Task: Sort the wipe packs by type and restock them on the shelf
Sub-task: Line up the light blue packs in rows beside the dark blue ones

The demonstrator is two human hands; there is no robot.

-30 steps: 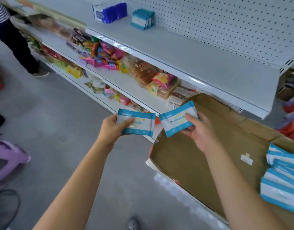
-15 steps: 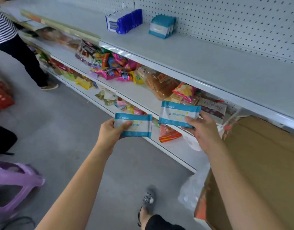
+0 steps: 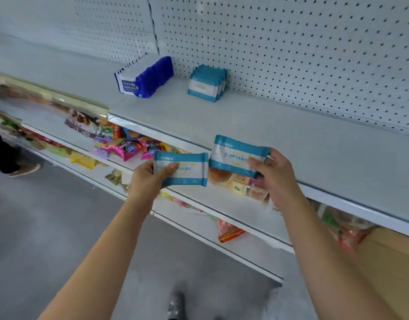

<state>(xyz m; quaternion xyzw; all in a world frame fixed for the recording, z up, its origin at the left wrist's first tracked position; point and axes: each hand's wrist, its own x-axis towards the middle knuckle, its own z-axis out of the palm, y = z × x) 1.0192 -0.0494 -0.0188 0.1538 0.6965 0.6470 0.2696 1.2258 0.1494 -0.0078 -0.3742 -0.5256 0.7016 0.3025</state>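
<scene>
The left grip (image 3: pixel 148 179) is grasping one teal wipe pack (image 3: pixel 187 168), the right grip (image 3: pixel 276 177) a second pack (image 3: pixel 233 155), both rising closer to the shelf (image 3: pixel 291 135).

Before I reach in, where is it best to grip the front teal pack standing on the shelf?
I would pinch the front teal pack by its top edge, from above: it stands upright with other packs close behind, so the back is blocked.
</scene>
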